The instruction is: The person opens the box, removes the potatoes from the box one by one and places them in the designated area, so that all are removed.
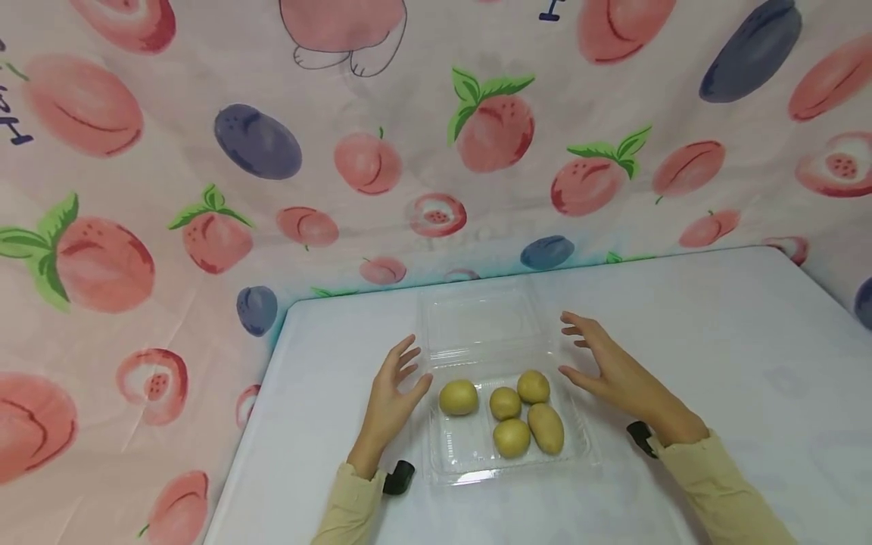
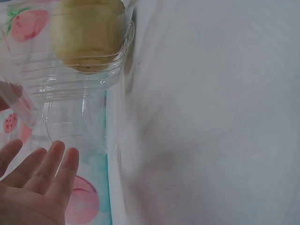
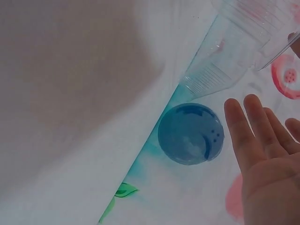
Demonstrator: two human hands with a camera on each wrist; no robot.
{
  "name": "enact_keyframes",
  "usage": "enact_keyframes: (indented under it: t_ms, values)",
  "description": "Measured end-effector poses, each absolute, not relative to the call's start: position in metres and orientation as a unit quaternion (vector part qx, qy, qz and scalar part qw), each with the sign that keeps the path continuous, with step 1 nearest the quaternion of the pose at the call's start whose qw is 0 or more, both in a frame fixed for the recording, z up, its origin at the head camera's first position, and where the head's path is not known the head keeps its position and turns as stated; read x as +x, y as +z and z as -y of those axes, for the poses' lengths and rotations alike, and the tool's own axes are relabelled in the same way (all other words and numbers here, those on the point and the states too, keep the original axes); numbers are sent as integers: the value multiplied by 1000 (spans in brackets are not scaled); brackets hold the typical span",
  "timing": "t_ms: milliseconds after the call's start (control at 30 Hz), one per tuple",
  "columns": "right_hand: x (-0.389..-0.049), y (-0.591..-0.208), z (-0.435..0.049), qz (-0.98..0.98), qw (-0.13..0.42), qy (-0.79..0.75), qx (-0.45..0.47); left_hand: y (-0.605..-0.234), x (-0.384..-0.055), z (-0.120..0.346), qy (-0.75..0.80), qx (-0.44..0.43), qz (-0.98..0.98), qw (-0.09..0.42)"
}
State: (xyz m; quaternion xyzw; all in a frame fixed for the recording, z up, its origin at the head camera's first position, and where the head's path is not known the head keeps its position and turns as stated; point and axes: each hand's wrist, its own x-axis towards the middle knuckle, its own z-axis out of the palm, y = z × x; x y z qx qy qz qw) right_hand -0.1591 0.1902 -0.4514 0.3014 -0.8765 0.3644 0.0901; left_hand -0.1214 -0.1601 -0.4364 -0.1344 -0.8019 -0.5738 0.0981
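I have 2 bare hands held out above a white table (image 1: 722, 341), 1 at each side of a clear plastic box (image 1: 473, 478). The left hand (image 1: 388, 403) is just beside the left edge, its fingers (image 2: 67, 173) nearly straight and slightly spread, the thumb well out from them. The right hand (image 1: 621, 376) is by the right edge in much the same shape: fingers (image 3: 240, 129) a little apart, thumb away from them. Neither hand pinches anything. Whether a thumb touches the plastic, I cannot tell.

What I count as done: 5 potatoes (image 1: 511, 438) sit in the box, 1 alone on the left and 4 grouped on the right, the long potato (image 1: 546, 429) rightmost. What I judge left is the lid (image 1: 485, 322), which lies folded back on the far side, toward the printed cloth (image 1: 368, 163), not over the potatoes. The left side has room to spare, so I can't be sure filling is finished.
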Motion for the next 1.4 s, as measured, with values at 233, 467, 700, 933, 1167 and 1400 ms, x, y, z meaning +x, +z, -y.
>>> enact_keyframes:
  t_ms: [233, 467, 700, 933, 1167, 1400]
  values:
    - [-157, -450, -189, 878, 102, 348, 311, -441, -124, 160, -586, -146, 791, 98]
    - [-158, -450, -189, 878, 121, 329, 327, -439, -124, 160, -589, -137, 792, 87]
    - [-157, -447, -188, 886, 116, 313, 323, -431, -122, 161, -582, -117, 800, 84]
    - [-152, -439, -184, 893, 88, 308, 316, -445, -126, 175, -555, -85, 826, 55]
    - [-146, -434, -178, 896, 61, 305, 317, -441, -121, 178, -549, -58, 833, 29]
    - [-143, -435, -174, 887, 66, 302, 343, -440, -116, 176, -549, -48, 834, 26]
